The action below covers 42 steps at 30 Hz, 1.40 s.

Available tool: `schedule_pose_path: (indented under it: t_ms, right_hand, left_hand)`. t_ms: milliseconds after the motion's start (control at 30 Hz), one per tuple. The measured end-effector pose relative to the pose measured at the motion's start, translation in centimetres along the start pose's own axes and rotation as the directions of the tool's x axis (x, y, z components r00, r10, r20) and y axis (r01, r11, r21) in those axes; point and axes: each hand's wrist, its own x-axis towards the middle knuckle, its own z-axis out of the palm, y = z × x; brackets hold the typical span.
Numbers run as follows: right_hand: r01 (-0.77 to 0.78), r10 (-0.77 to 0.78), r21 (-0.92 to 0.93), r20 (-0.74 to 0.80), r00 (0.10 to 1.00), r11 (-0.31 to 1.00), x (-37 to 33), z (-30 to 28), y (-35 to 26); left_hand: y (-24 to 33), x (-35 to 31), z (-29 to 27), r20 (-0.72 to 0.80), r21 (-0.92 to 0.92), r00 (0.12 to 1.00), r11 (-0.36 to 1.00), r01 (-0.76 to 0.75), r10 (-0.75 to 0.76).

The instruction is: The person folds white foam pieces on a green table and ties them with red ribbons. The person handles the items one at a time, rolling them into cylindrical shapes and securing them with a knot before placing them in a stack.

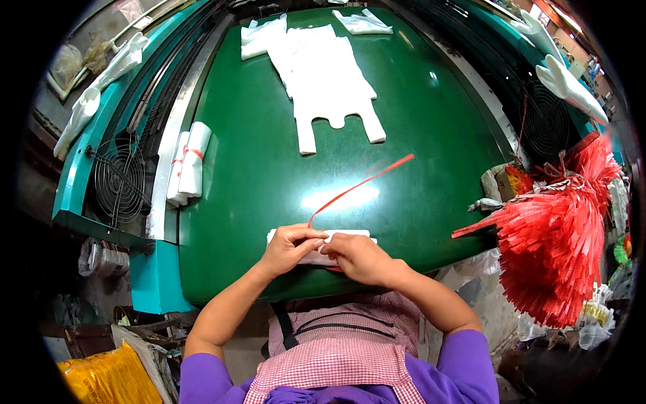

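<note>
Both of my hands meet over a rolled bundle of white plastic bags (363, 234) at the near edge of the green belt (242, 168). My left hand (288, 250) is closed in a pinch on a thin red plastic strip (356, 186), whose loose end rises and points far right. Beside it, my right hand (362, 258) is closed over the bundle, with its fingertips close to the left ones; what they grip is hidden. A bit of red shows below the right fingers.
Flat white vest-style bags (330, 81) lie on the far belt. Two tied white rolls (192, 161) rest along the left rail. A large bunch of red strips (552, 249) hangs at the right. Wire-guarded fans (120, 178) flank the belt.
</note>
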Motion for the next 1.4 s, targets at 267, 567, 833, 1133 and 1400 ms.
schedule_pose_path:
  t_ms: [267,567,833,1133,1400]
  right_hand:
    - [0.132,-0.146,-0.188,-0.060,0.988,0.973,-0.7,1.5,-2.5]
    - [-0.048,0.096,0.292,-0.154,0.983,0.955,1.3,1.9,1.7]
    - [0.316,-0.305,-0.390,0.092,0.948,0.865,0.2,1.9,-2.8]
    - [0.192,-0.404,-0.567,-0.276,0.872,0.801,10.3,0.8,6.4]
    - [-0.350,-0.046,-0.664,-0.501,0.864,0.661,19.8,-5.4,16.8]
  left_hand:
    - [-0.1,0.8,0.5,0.027,-0.056,0.957,0.955,0.290,-0.289]
    - [0.7,-1.3,0.6,0.239,0.560,0.850,0.649,-0.515,0.469]
    - [0.1,2.2,-5.7,-0.290,0.756,0.952,0.633,0.166,0.096]
    - [-0.4,-0.3,-8.5,-0.183,0.898,0.962,0.433,0.079,0.204]
    - [-8.2,0.7,-20.2,-0.496,0.856,0.786,0.054,0.515,0.368]
